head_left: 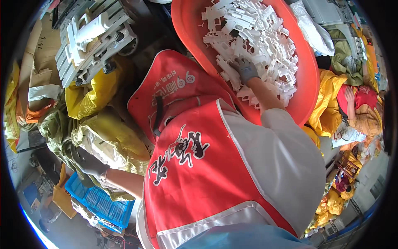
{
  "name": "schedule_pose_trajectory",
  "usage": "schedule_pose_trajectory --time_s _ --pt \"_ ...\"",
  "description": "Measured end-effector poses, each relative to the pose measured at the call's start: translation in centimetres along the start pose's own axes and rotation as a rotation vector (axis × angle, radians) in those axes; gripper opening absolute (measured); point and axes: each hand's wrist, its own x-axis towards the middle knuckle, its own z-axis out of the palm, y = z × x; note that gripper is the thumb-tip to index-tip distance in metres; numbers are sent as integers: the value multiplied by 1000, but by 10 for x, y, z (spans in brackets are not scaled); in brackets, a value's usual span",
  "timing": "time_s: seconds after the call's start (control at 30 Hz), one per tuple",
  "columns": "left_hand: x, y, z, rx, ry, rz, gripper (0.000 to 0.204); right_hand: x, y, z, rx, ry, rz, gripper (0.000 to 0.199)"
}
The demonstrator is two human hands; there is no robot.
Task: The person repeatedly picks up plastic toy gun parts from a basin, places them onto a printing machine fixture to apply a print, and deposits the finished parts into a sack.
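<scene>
Touching white parts point(269, 45) in the red tub point(307, 89) is the right hand point(246, 70), grip unclear.

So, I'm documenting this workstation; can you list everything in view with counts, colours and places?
Oval plastic tub: one, red, upper right of centre
Pistol-shaped plastic parts: many, white, in the tub
Slatted stand: one, grey, upper left
Bulging bag: one, yellow, below the stand
Open woven sack: one, yellow-green, left
Rectangular plastic basket: one, blue, lower left
Cardboard: several pieces, brown, left
Sacks: several, yellow, right
Co-worker: one clear, red top, right
Background clutter: indistinct
Apron: one, red, centre
Right hand: one, grey-gloved, on the parts
Left hand: one, grey-gloved, beside the sack
</scene>
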Motion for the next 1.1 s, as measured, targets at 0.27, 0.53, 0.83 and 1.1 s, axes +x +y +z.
schedule_pose_trajectory --time_s 0.27,0.53,0.83,1.1 --pt "10 40 32 -237 -69 -97 26 39 -5 -27 221 113 134 52" --pt "15 35 40 -469 -165 -88 25 71 13 -26 809 445 340 44" --pt "69 107 62 -465 -192 183 27 61 -29 -69 2137 307 30 41" --pt "121 145 88 -341 -246 451 45 43 -79 -155 1684 466 -212 50"
